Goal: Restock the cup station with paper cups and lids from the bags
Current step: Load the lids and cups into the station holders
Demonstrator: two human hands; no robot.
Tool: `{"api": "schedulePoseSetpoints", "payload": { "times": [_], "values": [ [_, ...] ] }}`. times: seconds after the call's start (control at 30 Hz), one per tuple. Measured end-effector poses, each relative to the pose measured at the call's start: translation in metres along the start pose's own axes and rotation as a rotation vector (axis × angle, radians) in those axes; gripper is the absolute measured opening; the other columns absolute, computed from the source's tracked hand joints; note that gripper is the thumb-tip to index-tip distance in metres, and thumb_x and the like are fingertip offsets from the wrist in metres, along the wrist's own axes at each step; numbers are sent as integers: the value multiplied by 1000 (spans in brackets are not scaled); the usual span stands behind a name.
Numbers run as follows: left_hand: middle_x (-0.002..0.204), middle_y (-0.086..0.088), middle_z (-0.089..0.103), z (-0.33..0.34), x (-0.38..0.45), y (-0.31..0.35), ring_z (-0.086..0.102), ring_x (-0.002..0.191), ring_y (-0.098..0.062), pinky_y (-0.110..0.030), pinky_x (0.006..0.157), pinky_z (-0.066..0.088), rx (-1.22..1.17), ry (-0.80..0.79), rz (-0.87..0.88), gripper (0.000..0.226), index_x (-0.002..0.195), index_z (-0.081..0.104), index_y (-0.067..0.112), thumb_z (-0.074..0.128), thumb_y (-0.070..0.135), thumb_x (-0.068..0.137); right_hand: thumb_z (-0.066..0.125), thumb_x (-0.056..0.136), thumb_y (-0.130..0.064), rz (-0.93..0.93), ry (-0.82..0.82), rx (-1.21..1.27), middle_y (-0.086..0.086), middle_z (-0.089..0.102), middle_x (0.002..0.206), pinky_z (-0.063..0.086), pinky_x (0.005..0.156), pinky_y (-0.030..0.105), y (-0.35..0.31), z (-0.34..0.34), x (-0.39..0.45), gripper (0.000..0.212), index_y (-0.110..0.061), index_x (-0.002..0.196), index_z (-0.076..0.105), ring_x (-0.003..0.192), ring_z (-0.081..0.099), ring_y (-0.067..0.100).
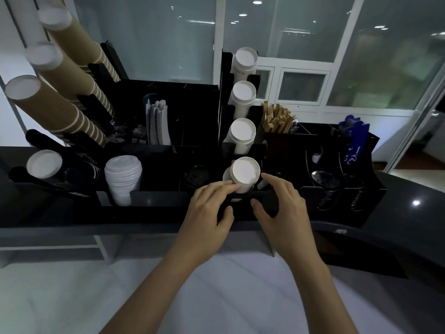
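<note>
A stack of white paper cups (244, 173) lies in the lowest front slot of the black cup station (159, 201), its base facing me. My left hand (208, 208) touches the stack's left side with its fingertips, thumb tucked below. My right hand (280, 206) hovers just right of the stack, fingers spread and loosely curved, holding nothing. Three more white cup stacks (242, 132) fill the slots above. A pile of white lids (122, 178) stands in a left front compartment. No bags are in view.
Brown ribbed cup stacks (62, 109) slant in the left rack. Black lids (326, 186) sit in right compartments, beside wooden stirrers (275, 119), grey sleeves (157, 124) and a blue packet (354, 141). The dark counter (409, 227) curves right; glass windows stand behind.
</note>
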State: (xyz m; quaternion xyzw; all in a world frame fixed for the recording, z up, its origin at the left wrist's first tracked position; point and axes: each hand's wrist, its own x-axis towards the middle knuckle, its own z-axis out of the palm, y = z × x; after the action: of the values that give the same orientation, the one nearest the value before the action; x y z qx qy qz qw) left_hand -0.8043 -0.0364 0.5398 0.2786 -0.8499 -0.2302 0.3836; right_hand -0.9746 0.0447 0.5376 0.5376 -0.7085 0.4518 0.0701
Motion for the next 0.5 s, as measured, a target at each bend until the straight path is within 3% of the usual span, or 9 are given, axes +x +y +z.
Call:
{"api": "schedulePoseSetpoints", "payload": {
  "times": [0.17, 0.37, 0.5],
  "values": [
    [137, 26, 53, -2, -17, -3, 39, 134, -1, -7, 108, 26, -36, -31, -4, 45, 136, 59, 33, 57, 11, 98, 73, 94, -28, 60, 19, -17, -26, 51, 128, 43, 109, 43, -9, 0, -27, 49, -29, 140, 56, 116, 39, -13],
    [133, 29, 53, -1, -40, -6, 39, 131, 3, -7, 105, 27, -93, -138, -24, 43, 136, 57, 36, 55, 13, 100, 70, 96, -26, 154, -1, -35, -27, 53, 126, 42, 108, 36, -15, 0, -66, 45, -32, 139, 56, 112, 45, -11],
    [131, 30, 55, 0, -58, -7, 40, 129, 4, -5, 104, 26, -111, -193, -22, 43, 134, 59, 36, 56, 12, 99, 68, 96, -26, 208, 7, -56, -22, 58, 128, 44, 106, 38, -18, -3, -94, 43, -32, 137, 57, 117, 55, 2]
  ]
}}
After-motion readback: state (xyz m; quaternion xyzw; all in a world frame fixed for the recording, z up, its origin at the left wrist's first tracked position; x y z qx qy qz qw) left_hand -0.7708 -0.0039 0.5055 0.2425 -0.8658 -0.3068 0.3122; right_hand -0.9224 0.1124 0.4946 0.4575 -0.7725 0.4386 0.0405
